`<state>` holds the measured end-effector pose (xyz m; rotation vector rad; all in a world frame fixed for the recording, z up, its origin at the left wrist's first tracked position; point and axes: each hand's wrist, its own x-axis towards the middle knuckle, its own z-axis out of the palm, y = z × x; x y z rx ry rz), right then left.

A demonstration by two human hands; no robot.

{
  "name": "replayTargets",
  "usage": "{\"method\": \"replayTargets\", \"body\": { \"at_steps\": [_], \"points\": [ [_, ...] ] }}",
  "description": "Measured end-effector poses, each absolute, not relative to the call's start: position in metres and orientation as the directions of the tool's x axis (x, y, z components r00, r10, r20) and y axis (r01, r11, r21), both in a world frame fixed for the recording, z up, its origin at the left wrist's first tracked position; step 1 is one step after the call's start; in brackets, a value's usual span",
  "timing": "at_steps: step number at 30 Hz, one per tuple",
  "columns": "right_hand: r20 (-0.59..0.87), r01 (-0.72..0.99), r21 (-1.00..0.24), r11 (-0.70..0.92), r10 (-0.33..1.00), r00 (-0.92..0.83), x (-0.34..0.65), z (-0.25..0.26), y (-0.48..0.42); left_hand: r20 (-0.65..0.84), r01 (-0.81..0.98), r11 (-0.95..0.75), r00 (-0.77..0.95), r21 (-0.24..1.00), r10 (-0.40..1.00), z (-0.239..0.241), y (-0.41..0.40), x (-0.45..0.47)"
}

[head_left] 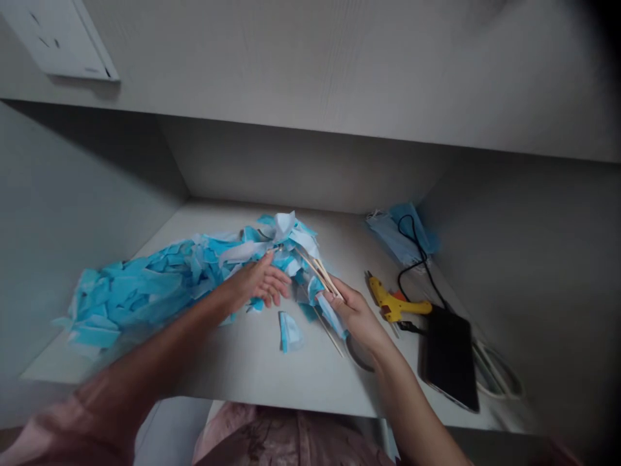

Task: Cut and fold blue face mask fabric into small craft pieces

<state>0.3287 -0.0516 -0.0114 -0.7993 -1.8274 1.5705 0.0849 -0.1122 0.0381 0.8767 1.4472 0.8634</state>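
Note:
A long bundle (160, 275) of blue and white cut pieces, which look like face mask fabric, stretches across the desk from the left to the middle. Over its right end my left hand (262, 281) is open, fingers apart, with the thumb close to or touching the white strips; contact is hard to tell. Thin wooden sticks (326, 277) are pinched in my right hand (353, 310), slanting up toward that same end. Blue-white fabric (332, 314) hangs just beside these fingers. One loose cut piece (290, 331) lies on the desk below my hands.
To the right are a yellow glue gun (395, 303), a black phone (449, 359), and a white looped cord (499, 375) beside it. Whole blue masks (402, 233) lie at the back right under a black cable (412, 246). An overhead panel (310, 71) and side walls enclose the desk.

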Motion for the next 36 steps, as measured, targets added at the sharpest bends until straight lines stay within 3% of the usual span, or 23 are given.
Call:
{"method": "replayTargets", "body": {
  "at_steps": [2,5,11,17,20,23,27,30,33,36],
  "points": [
    [0.067,0.098,-0.980,0.174,0.750,-0.658,0.329,-0.014,-0.051,-0.558,-0.232,0.558,0.072,0.797,0.827,0.027,-0.097,0.090],
    [0.067,0.178,-0.955,0.238,0.757,-0.650,0.331,-0.019,-0.051,-0.555,-0.437,0.529,0.078,0.728,0.828,0.015,-0.085,0.083],
    [0.035,0.200,-0.958,0.206,0.777,-0.628,0.330,-0.021,-0.053,-0.502,-0.490,0.495,0.128,0.718,0.855,0.004,-0.086,0.078],
    [-0.068,0.092,-0.995,-0.029,0.883,-0.465,0.322,-0.031,-0.053,-0.413,-0.507,0.389,0.069,0.770,0.908,-0.003,-0.096,0.090],
    [-0.122,0.034,-0.992,-0.119,0.911,-0.395,0.320,-0.033,-0.052,-0.329,-0.481,0.344,0.119,0.807,0.937,-0.006,-0.109,0.102],
    [-0.102,0.026,-0.995,-0.100,0.920,-0.379,0.316,-0.028,-0.056,-0.294,-0.390,0.359,0.218,0.848,0.931,-0.013,-0.124,0.125],
    [-0.141,0.027,-0.989,-0.149,0.841,-0.523,0.308,-0.021,-0.063,-0.356,-0.202,0.420,0.288,0.885,0.889,-0.020,-0.133,0.158],
    [-0.183,-0.014,-0.973,-0.231,0.805,-0.565,0.307,-0.019,-0.062,-0.351,0.082,0.341,0.247,0.936,0.903,-0.012,-0.133,0.163],
    [-0.175,-0.030,-0.974,-0.223,0.834,-0.523,0.313,-0.016,-0.057,-0.048,0.510,0.011,0.059,0.860,0.997,0.010,-0.130,0.143],
    [-0.188,0.004,-0.977,-0.215,0.847,-0.498,0.320,-0.011,-0.052,0.308,0.689,-0.131,-0.140,0.713,0.941,0.029,-0.115,0.112]
  ]
}}
